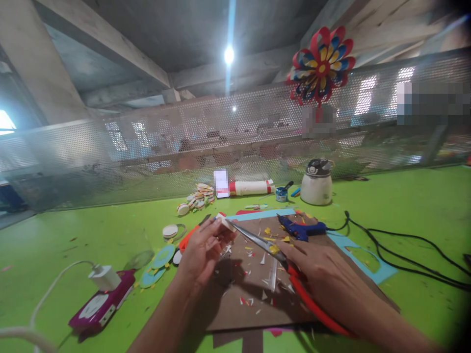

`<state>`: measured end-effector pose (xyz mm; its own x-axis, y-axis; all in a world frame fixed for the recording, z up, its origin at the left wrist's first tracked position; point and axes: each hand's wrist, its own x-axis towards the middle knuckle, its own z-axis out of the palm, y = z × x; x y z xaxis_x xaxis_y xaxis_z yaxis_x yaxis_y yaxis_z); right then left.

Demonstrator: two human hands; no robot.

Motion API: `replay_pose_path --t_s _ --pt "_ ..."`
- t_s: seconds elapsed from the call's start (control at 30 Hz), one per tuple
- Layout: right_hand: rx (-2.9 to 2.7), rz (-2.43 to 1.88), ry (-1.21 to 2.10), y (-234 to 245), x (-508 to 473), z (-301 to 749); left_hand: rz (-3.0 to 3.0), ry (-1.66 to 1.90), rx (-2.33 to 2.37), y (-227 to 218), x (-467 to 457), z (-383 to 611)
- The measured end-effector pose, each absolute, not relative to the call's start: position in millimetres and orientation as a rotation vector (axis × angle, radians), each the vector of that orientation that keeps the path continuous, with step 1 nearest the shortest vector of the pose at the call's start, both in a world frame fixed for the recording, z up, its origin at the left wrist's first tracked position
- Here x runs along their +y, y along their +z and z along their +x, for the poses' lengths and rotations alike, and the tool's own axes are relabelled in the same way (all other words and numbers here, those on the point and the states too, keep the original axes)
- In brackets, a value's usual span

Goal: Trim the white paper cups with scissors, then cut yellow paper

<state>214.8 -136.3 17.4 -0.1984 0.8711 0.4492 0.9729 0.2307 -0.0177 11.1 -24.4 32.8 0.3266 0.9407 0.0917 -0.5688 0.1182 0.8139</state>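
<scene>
**Hands at the cardboard sheet: paper piece and scissors in grip**

The left hand (202, 250) is over the left part of the brown cardboard sheet (235, 299), fingertips pinched together on a small white paper piece (223, 221) held above the sheet's far-left corner. The right hand (316, 267) is over the sheet's right part, closed around the red handles of the scissors (257, 241). The blades run across the sheet to the upper left, and their tips meet the paper piece. Whether the blades are parted cannot be told.

Paper scraps in white, yellow and red are scattered on the sheet. A blue glue gun (300, 229) lies at its far edge, with a black cord (397, 250) trailing off to the right. Teal paper discs (162, 257) lie just left of the sheet, and a purple device (101, 304) with a white plug (105, 277) lies further left. A white pot (316, 184) stands well beyond the sheet. Everything rests on the green table (405, 206).
</scene>
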Motion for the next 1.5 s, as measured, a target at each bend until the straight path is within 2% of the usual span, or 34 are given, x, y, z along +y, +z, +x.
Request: replay_pose_path --t_s 0.43,1.23,1.33,1.5 --pt "-2.134 -1.605 -0.495 18 -132 221 0.936 1.184 0.571 34 -26 12" --pt "-2.101 -1.635 -0.413 16 -133 222 0.988 1.216 0.555 32 -24 12" --pt "-2.055 -1.580 -0.335 18 -133 223 0.965 1.250 0.545 31 -22 11" --pt "-1.905 -1.441 0.063 24 -127 228 0.935 1.208 0.523 31 -22 12"
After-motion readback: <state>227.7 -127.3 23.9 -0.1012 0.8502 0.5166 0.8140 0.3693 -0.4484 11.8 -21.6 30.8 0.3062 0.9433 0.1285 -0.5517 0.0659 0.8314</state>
